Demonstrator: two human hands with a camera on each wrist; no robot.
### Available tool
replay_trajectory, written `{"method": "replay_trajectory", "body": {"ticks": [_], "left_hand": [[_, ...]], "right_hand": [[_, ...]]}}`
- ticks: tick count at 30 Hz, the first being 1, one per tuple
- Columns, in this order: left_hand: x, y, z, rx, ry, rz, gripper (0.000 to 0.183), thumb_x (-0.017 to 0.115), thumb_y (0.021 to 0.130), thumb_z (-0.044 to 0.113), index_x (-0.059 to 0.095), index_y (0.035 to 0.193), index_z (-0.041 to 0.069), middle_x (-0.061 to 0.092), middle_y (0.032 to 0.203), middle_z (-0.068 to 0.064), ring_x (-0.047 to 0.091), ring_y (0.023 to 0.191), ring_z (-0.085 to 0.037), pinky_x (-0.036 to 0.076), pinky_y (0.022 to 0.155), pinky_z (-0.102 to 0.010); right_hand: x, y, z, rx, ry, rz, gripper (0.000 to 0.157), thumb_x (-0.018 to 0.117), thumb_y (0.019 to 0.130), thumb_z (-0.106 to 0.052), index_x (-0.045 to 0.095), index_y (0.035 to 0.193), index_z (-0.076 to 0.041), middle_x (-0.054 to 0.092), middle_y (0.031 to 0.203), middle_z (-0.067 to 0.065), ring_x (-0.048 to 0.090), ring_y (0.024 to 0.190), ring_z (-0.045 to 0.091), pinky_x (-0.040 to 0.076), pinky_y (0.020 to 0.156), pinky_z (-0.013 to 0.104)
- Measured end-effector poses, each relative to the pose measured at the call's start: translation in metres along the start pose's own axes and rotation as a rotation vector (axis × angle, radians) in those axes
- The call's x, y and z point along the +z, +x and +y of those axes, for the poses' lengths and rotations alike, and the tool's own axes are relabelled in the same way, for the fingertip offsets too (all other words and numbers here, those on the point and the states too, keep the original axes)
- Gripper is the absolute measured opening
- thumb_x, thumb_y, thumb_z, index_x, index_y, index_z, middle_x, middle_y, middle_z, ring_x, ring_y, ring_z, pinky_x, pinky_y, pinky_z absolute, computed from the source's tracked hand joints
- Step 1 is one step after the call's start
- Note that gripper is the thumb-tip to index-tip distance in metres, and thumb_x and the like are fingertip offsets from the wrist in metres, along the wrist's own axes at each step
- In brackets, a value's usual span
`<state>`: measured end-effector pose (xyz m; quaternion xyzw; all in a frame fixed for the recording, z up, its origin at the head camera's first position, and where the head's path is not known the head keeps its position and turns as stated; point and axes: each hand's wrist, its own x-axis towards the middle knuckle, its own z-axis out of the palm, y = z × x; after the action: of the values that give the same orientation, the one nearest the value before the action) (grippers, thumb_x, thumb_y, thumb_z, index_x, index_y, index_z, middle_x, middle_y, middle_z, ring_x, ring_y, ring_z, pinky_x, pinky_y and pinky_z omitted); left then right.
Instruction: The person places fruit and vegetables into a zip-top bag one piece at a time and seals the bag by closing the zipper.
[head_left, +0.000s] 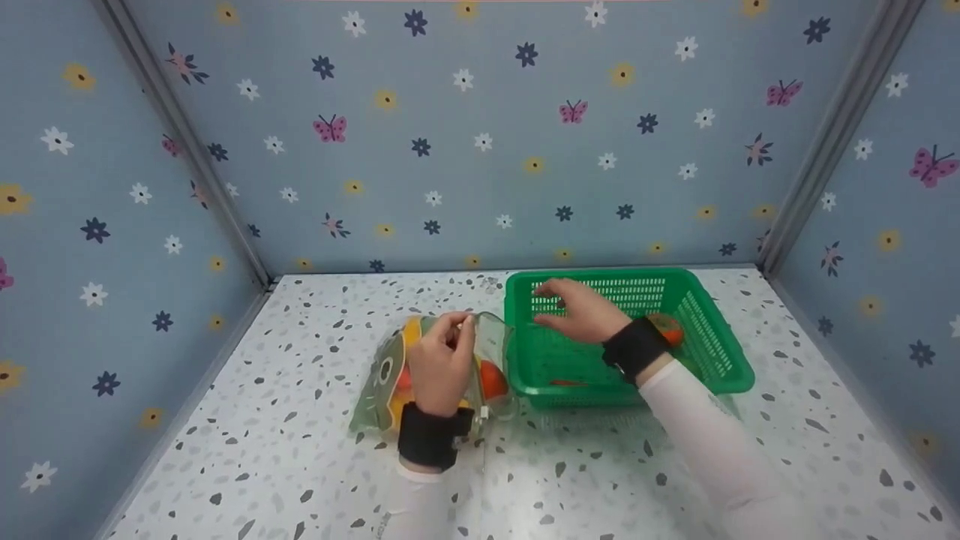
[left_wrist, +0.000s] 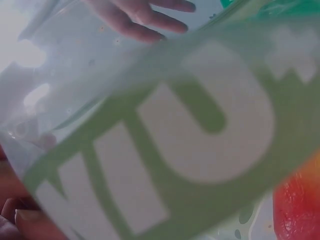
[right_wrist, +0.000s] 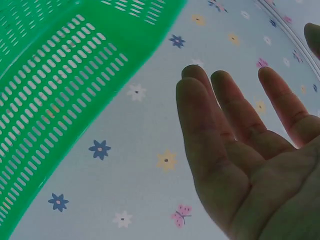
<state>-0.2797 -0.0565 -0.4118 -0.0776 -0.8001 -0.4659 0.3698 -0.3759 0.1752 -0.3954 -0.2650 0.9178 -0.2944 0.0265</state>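
My left hand [head_left: 441, 367] pinches the upper edge of a clear plastic bag [head_left: 375, 390] with green print and a zip slider. Through its film show a red-orange round thing [head_left: 493, 380] and yellow pieces. Close up in the left wrist view, the green band [left_wrist: 200, 155] carries large white letters, and a red piece [left_wrist: 297, 210] shows at the right. Over the green plastic basket [head_left: 525, 360], my right hand [head_left: 589, 311] is held in the air, fingers spread and holding nothing. The right wrist view shows its bare palm [right_wrist: 270, 185] beside the basket wall.
Inside the basket lie an orange-red round thing [head_left: 671, 334], partly behind the right wrist, and a flat red piece [head_left: 568, 383] near the front wall. The speckled white table [head_left: 300, 465] is enclosed by flower-patterned panels [head_left: 480, 180] at the back and sides.
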Motion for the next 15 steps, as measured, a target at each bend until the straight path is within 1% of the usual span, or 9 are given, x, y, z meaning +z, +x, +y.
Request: {"method": "replay_trajectory", "body": {"ticks": [3,6,11,15], "left_hand": [[0.0,-0.001,-0.001,0.011,0.001,0.004,0.014,0.067,0.099,0.013,0.076,0.098,0.002,0.046,0.059,0.0,0.037,0.053,-0.007,0.028,0.052,-0.021],[0.001,0.0,-0.002,0.01,0.005,0.0,0.014,0.067,0.099,0.013,0.076,0.098,0.002,0.046,0.059,0.0,0.038,0.053,-0.008,0.028,0.052,-0.021],[0.0,0.0,-0.001,-0.001,0.004,-0.006,0.015,0.067,0.1,0.014,0.076,0.099,0.002,0.047,0.059,-0.001,0.039,0.053,-0.008,0.029,0.051,-0.022],[0.0,0.0,0.0,-0.007,0.003,-0.008,0.015,0.067,0.1,0.014,0.076,0.099,0.002,0.047,0.059,0.0,0.038,0.053,-0.008,0.029,0.051,-0.021]], "right_hand": [[0.007,0.006,0.007,-0.014,-0.077,-0.098,0.047,0.071,0.098,-0.029,0.06,0.138,-0.007,0.064,0.138,0.015,0.06,0.129,0.034,0.049,0.107,0.05],[0.015,0.01,0.013,-0.013,-0.125,-0.202,0.048,0.075,0.095,-0.03,0.062,0.136,-0.007,0.066,0.135,0.017,0.062,0.127,0.035,0.051,0.105,0.051],[0.028,0.01,0.017,0.02,-0.192,-0.363,0.053,0.081,0.089,-0.033,0.065,0.134,-0.009,0.069,0.128,0.018,0.066,0.12,0.034,0.055,0.098,0.049],[0.036,0.007,0.021,0.044,-0.27,-0.458,0.05,0.082,0.087,-0.033,0.07,0.129,-0.01,0.073,0.12,0.014,0.069,0.111,0.029,0.057,0.094,0.047]]}}
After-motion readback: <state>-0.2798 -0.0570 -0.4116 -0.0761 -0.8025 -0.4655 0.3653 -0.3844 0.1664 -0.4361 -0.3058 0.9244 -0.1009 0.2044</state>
